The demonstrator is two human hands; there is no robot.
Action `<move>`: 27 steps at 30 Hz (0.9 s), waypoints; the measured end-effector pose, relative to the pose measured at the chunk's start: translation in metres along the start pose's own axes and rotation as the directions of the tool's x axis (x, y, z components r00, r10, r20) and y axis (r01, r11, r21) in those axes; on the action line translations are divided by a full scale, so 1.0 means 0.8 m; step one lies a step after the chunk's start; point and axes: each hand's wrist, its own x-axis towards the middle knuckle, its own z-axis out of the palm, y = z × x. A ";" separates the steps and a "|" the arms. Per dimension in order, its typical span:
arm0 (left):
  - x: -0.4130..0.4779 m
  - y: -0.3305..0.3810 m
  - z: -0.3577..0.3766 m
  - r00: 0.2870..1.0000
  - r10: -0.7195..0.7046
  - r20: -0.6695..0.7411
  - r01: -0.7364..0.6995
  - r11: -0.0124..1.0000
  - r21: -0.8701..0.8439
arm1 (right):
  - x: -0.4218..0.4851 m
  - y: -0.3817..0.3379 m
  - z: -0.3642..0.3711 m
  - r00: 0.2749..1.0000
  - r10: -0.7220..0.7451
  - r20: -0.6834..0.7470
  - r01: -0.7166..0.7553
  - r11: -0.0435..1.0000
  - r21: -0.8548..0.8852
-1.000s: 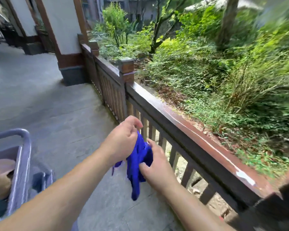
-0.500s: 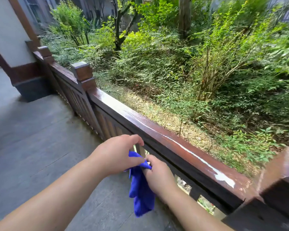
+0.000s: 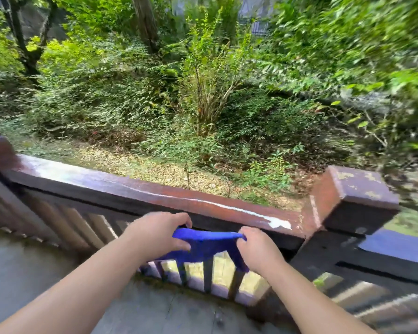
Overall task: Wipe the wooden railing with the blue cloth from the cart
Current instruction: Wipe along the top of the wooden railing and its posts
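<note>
Both bare forearms reach forward from the near edge, converging toward the middle. The left hand [image 3: 158, 233] is knuckles-up, fingers curled and thumb pinched underneath, gripping one end of the cloth [image 3: 208, 244]. The right hand [image 3: 257, 249], a little nearer and lower, is closed on the other end, knuckles up.

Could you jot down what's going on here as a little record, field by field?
setting: porch beside a leafy garden
left hand: grips one end of the blue cloth
right hand: grips the other end
cloth state: stretched between both hands, just in front of the rail
wooden railing: glossy brown top, pale streak near the square post
wiping: not yet begun
</note>
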 end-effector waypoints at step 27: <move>0.209 0.237 0.082 0.949 0.296 -0.110 -0.286 0.953 0.102 | 0.010 0.117 -0.037 0.909 0.215 -0.357 -0.018 0.877 0.481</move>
